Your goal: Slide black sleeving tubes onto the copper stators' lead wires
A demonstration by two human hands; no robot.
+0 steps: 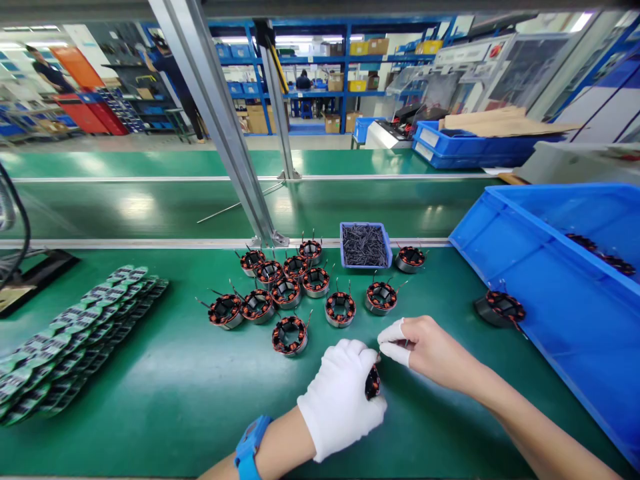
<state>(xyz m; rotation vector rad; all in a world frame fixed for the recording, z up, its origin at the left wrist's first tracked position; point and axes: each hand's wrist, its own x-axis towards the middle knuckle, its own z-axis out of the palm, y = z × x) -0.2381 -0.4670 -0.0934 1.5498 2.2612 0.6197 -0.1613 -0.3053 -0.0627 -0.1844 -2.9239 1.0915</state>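
Note:
My left hand point(345, 393), in a white glove, is closed around a motor stator point(373, 383) with copper windings, held on its side above the green bench. Most of that stator is hidden by the glove. White finger cots cover the thumb and forefinger of my right hand point(425, 350), which pinch at a thin wire lead rising from the stator. Whether a small piece sits on the lead is hidden by the fingertips. Ahead of my hands stand several more stators point(341, 309) with upright leads. Behind them is a small blue-violet tray point(343, 247) full of short black tubes.
Stacked green circuit boards point(75, 333) lie at the left. A large blue bin point(545, 313) with stators inside fills the right side, with one stator point(500, 308) against it. A metal post point(220, 113) rises from the bench's back rail. Several people are in the background.

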